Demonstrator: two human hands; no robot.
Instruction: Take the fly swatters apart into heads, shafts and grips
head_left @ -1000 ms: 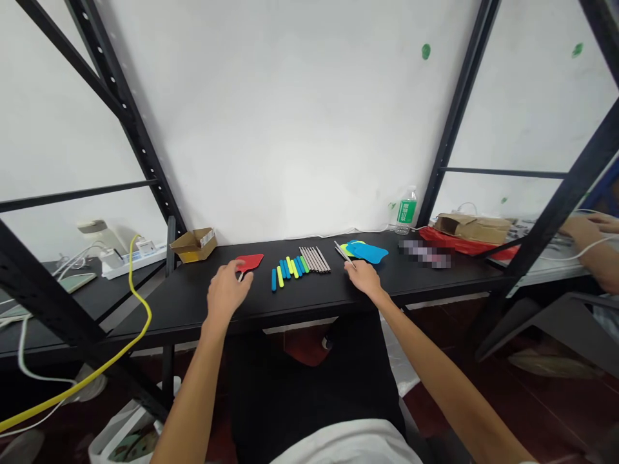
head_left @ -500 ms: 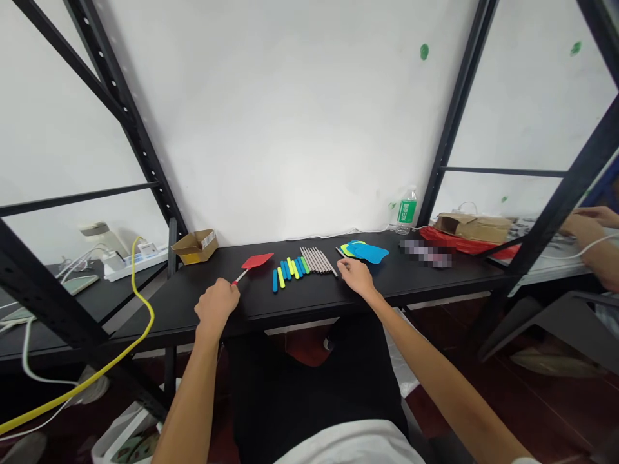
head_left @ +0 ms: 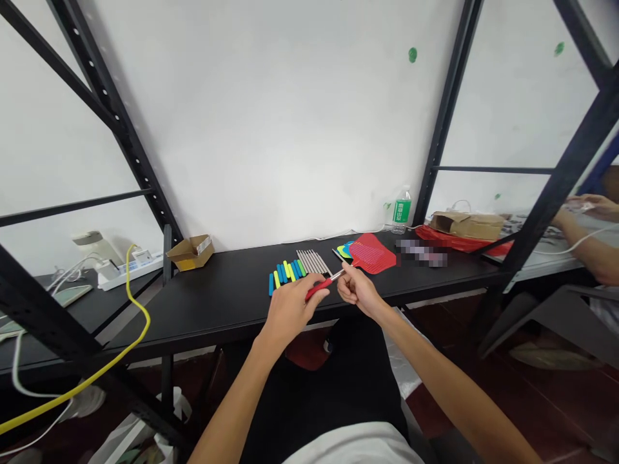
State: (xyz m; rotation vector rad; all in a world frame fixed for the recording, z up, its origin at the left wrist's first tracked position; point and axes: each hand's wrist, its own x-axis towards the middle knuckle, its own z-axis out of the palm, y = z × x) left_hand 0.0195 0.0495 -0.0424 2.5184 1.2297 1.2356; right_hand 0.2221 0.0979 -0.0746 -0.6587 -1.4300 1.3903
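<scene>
Holding a red fly swatter [head_left: 372, 253] above the black table [head_left: 217, 309], the left hand [head_left: 290, 316] grips its red handle [head_left: 318, 289] tight. The right hand [head_left: 360, 291] pinches the thin stem [head_left: 337, 276]. Colored sticks [head_left: 285, 278] and metal rods [head_left: 313, 261] lie just beside the swatter.

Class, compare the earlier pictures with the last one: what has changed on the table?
The left hand has moved right and now grips the red handle of the fly swatter. Its head has swung right, past the coloured sticks, and covers part of the blue and yellow cut-outs. The sticks and metal rods stayed put.
</scene>
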